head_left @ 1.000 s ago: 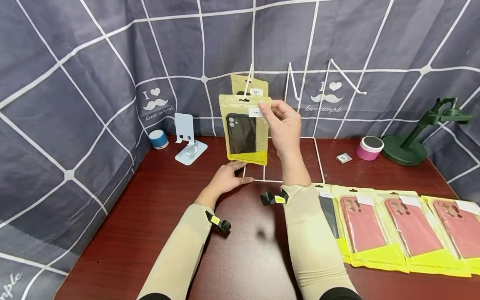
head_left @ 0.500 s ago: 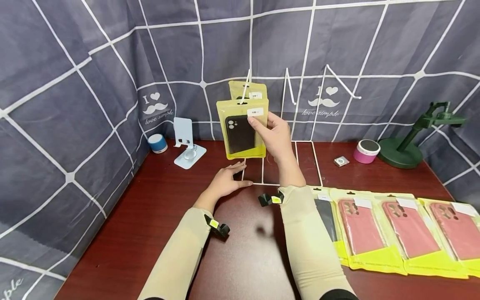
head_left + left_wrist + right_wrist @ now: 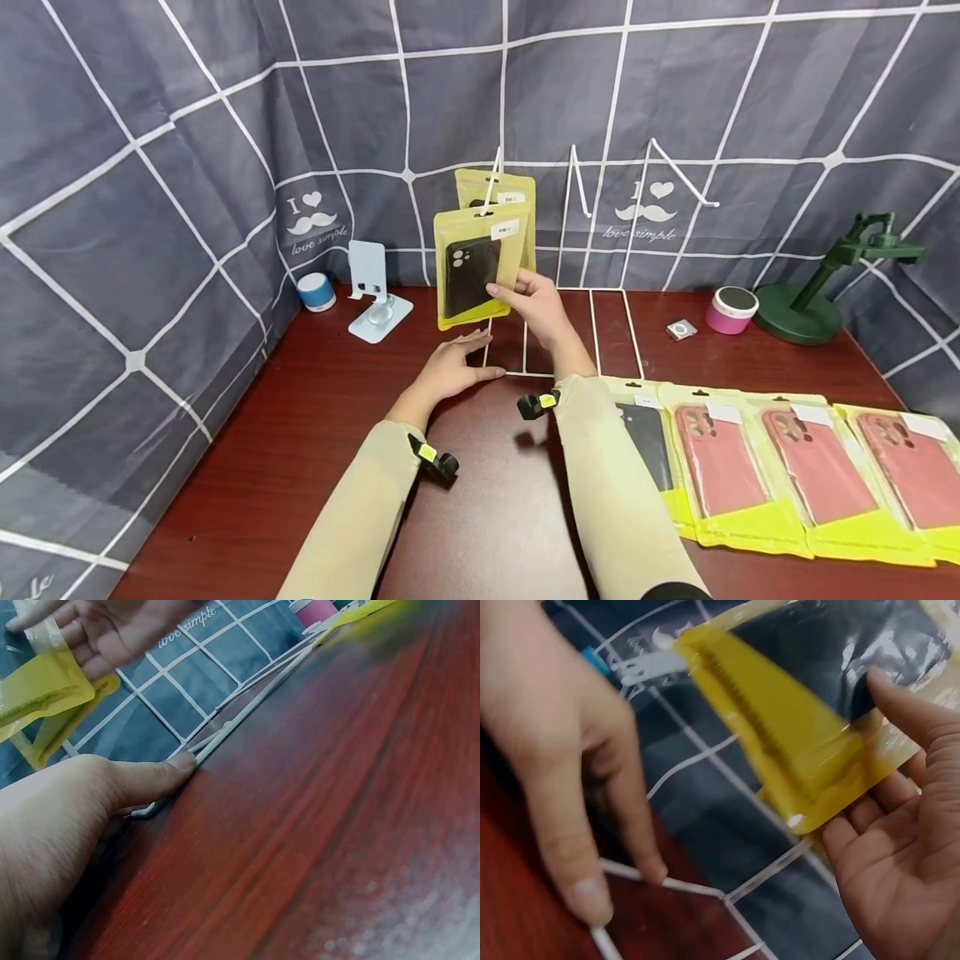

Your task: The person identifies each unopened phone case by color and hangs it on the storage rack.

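Observation:
A black phone case in a clear-and-yellow bag (image 3: 469, 271) hangs by its top hole near the tip of a white wire hook (image 3: 491, 185). My right hand (image 3: 543, 312) pinches the bag's lower right side, thumb on the front and fingers behind. Another bagged case (image 3: 528, 193) hangs farther back on that hook, mostly covered. My left hand (image 3: 447, 371) rests at the front left corner of the white wire rack's base (image 3: 632, 333). Its thumb (image 3: 161, 780) and fingers lie fairly straight and spread, touching the wire.
Several bagged cases, one dark (image 3: 647, 437) and others pink (image 3: 723, 467), lie at the right. Two more rack hooks (image 3: 686, 173) stick out. Behind are a blue speaker (image 3: 317, 293), phone stand (image 3: 369, 271), pink speaker (image 3: 731, 312), small square device (image 3: 681, 330) and green stand (image 3: 798, 312).
My right hand has slid down from the bag's top right corner to its lower right side. The bag now hangs slightly turned and lower in view. My left hand stays on the rack.

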The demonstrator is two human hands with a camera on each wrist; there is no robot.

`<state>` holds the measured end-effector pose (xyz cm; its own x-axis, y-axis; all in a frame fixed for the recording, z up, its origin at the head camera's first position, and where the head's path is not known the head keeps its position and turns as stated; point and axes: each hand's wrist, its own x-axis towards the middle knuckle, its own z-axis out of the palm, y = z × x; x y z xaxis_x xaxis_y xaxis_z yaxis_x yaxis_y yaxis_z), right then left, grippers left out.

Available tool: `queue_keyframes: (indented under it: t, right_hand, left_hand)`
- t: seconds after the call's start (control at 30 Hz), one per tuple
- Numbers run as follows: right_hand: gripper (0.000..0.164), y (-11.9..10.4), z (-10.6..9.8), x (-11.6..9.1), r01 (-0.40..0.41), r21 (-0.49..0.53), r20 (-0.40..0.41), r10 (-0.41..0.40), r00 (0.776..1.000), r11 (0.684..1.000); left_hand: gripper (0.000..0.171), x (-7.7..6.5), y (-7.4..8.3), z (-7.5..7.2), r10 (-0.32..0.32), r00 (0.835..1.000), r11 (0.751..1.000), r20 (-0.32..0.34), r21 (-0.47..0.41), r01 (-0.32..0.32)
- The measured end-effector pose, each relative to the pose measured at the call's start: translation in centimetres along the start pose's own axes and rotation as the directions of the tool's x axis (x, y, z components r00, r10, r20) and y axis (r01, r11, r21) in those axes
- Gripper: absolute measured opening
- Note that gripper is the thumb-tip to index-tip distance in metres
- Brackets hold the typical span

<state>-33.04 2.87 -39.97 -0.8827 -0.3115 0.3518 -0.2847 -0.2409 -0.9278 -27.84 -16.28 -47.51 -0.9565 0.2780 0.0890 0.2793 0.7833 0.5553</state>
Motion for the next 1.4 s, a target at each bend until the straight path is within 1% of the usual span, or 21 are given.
queue_keyframes:
  t: [0.07, 0.13, 0.27, 0.37, 0.43, 0.6, 0.7, 0.9, 0.97, 1.03, 1.2, 1.3, 1.4]
  right_hand:
    - [0.017, 0.9, -0.3, -0.1, 0.003, 0.023, 0.007, -0.003, 1.000, 1.000]
    - [0.015, 1.5, -0.6, -0.2, 0.011, 0.037, 0.022, -0.012, 1.000, 0.999]
    - [0.019, 2.6, -1.1, -0.3, 0.019, 0.037, 0.062, -0.021, 0.998, 0.999]
    - [0.022, 3.3, -1.2, -0.4, 0.020, 0.029, 0.061, -0.022, 0.998, 0.999]
    - [0.022, 3.6, -1.3, -0.4, 0.029, 0.032, 0.033, -0.030, 0.999, 0.999]
    - [0.022, 4.1, -1.3, -0.2, 0.069, 0.035, -0.076, -0.066, 0.995, 0.997]
    - [0.022, 4.4, -1.4, -0.2, 0.088, -0.003, -0.137, -0.087, 0.987, 0.996]
    - [0.027, 4.5, -1.5, -0.2, 0.084, -0.117, -0.256, -0.111, 0.960, 0.990]
    - [0.029, 4.3, -1.5, -0.3, 0.078, -0.131, -0.270, -0.111, 0.956, 0.988]
    - [0.029, 4.2, -1.5, -0.3, 0.070, -0.133, -0.269, -0.104, 0.957, 0.989]
    - [0.026, 4.2, -1.5, -0.3, 0.054, -0.091, -0.250, -0.075, 0.965, 0.994]
    - [0.024, 4.2, -1.5, -0.3, 0.055, -0.076, -0.259, -0.073, 0.963, 0.996]
    - [0.024, 4.3, -1.6, -0.4, 0.046, -0.082, -0.267, -0.066, 0.961, 0.996]
  left_hand:
    - [0.086, 0.0, 0.0, 0.0, 0.003, 1.000, 1.000, 0.000, 0.005, -0.003]
    - [0.086, 0.1, 0.0, 0.0, 0.011, 1.000, 1.000, 0.000, 0.010, -0.011]
    - [0.086, 0.1, -0.1, -0.1, 0.023, 1.000, 1.000, -0.009, 0.019, -0.023]
    - [0.087, 0.2, -0.2, -0.1, 0.023, 1.000, 1.000, -0.012, 0.016, -0.023]
    - [0.087, 0.2, -0.2, -0.1, 0.021, 1.000, 1.000, -0.009, 0.004, -0.021]
    - [0.085, 0.4, -0.2, -0.2, 0.025, 1.000, 1.000, -0.004, -0.005, -0.025]
    - [0.084, 0.4, -0.2, -0.1, 0.026, 1.000, 1.000, -0.007, 0.006, -0.026]
    - [0.083, 0.5, -0.1, -0.1, 0.026, 1.000, 0.999, -0.006, 0.022, -0.025]
    - [0.082, 0.5, 0.0, -0.2, 0.027, 1.000, 0.999, -0.009, 0.021, -0.026]
    - [0.082, 0.5, 0.0, -0.3, 0.027, 1.000, 0.999, -0.010, 0.019, -0.027]
    - [0.083, 0.5, 0.0, -0.3, 0.025, 1.000, 0.999, -0.003, 0.026, -0.025]
    - [0.083, 0.5, -0.1, -0.2, 0.024, 1.000, 1.000, -0.002, 0.020, -0.024]
    - [0.084, 0.4, -0.2, -0.1, 0.028, 1.000, 0.999, -0.003, 0.015, -0.028]
